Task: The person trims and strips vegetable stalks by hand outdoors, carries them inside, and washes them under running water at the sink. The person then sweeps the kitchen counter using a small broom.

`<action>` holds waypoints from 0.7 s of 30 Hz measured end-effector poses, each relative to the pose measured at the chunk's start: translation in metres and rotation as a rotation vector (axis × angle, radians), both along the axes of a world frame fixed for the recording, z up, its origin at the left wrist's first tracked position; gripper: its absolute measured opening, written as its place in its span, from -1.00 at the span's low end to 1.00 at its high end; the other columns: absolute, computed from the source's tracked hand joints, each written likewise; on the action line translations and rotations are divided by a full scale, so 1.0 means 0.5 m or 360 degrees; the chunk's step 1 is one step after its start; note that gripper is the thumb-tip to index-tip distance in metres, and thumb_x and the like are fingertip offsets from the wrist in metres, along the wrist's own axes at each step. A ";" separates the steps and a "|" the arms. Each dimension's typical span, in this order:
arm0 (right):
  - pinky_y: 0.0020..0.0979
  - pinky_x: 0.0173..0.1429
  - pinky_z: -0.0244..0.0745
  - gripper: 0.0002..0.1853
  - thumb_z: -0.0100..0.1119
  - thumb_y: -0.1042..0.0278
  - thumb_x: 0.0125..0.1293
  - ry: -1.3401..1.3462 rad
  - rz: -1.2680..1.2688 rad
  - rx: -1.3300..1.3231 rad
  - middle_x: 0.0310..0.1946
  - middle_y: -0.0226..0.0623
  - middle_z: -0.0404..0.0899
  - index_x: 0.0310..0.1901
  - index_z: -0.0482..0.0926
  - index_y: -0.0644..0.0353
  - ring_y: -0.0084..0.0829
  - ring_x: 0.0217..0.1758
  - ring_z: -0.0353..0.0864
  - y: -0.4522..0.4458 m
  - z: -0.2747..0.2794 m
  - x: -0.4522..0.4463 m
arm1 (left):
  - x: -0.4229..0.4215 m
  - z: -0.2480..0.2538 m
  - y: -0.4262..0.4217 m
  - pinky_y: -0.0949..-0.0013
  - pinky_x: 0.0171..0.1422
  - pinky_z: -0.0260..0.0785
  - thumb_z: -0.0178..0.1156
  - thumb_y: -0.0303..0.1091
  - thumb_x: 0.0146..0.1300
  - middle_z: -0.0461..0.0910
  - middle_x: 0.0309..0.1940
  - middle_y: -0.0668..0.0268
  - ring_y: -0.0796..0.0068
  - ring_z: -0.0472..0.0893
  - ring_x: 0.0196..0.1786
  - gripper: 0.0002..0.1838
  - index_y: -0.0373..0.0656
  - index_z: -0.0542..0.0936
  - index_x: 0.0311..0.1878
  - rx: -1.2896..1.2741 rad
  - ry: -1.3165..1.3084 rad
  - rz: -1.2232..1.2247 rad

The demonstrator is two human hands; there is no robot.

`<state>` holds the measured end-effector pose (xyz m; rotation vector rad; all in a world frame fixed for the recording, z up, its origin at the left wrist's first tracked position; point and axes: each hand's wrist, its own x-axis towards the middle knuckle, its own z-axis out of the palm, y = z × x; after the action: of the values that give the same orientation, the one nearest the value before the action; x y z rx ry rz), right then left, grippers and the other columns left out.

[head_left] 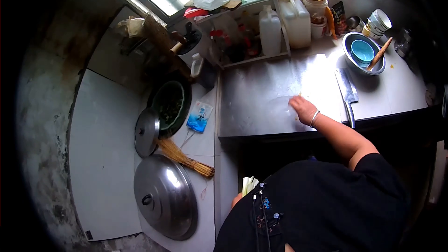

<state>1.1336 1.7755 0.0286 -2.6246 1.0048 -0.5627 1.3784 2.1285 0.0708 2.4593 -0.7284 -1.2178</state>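
My right hand (pixel 303 109), with a bracelet at the wrist, is over the steel worktop (pixel 252 88), its fingers bunched and curled down to the surface. A tiny yellowish scrap shows by the fingertips; what they pinch, if anything, is hidden. A wet-looking smear lies just left of them. Low in front of my body, my left hand (pixel 236 200) is mostly covered by the black shirt. It is closed around pale green-white vegetable stalks (pixel 249 185), whose cut ends point up. To the right of my right hand, a cleaver (pixel 346 86) lies with its handle over the front edge.
A metal basin (pixel 347 49) with a turquoise bowl (pixel 362 51) stands at the right. Plastic jugs (pixel 295 21) line the back. On the left are a large pot lid (pixel 163 196), a smaller lid (pixel 146 130), a straw brush (pixel 189 159), a blue packet (pixel 199 117) and a wok (pixel 172 98).
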 end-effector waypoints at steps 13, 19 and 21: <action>-0.30 0.08 0.34 -0.64 -0.17 0.66 0.03 -0.0074 -0.0542 0.0378 -0.09 -0.11 0.45 -0.11 0.40 0.15 -0.14 0.00 0.42 -0.016 0.020 0.031 | 0.011 -0.006 -0.004 0.25 -0.12 0.36 0.18 -0.21 -0.02 0.56 -0.34 -0.03 0.07 0.57 -0.18 -0.63 -0.28 0.51 -0.20 -0.0040 -0.0041 0.0011; -0.31 -0.07 0.42 -0.72 -0.14 0.63 0.02 -0.0640 -0.0511 0.0788 -0.27 -0.13 0.54 -0.21 0.44 0.19 -0.19 -0.20 0.53 0.013 -0.010 0.090 | 0.038 -0.066 0.009 0.24 -0.14 0.37 0.19 -0.23 -0.03 0.56 -0.35 -0.04 0.04 0.56 -0.18 -0.64 -0.29 0.51 -0.21 -0.0228 -0.0226 0.0111; -0.35 -0.24 0.47 -0.78 -0.09 0.60 0.03 -0.0738 -0.0347 0.1687 -0.37 -0.17 0.58 -0.27 0.48 0.21 -0.32 -0.36 0.57 0.052 -0.005 0.130 | 0.050 -0.053 -0.019 0.19 -0.16 0.38 0.23 -0.24 -0.05 0.56 -0.37 -0.03 0.00 0.55 -0.21 -0.65 -0.27 0.51 -0.22 -0.0378 -0.0402 0.0092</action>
<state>1.1988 1.8016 0.0261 -1.3948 1.0313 -0.4607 1.4031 2.1188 0.0443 2.4378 -0.8092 -0.7580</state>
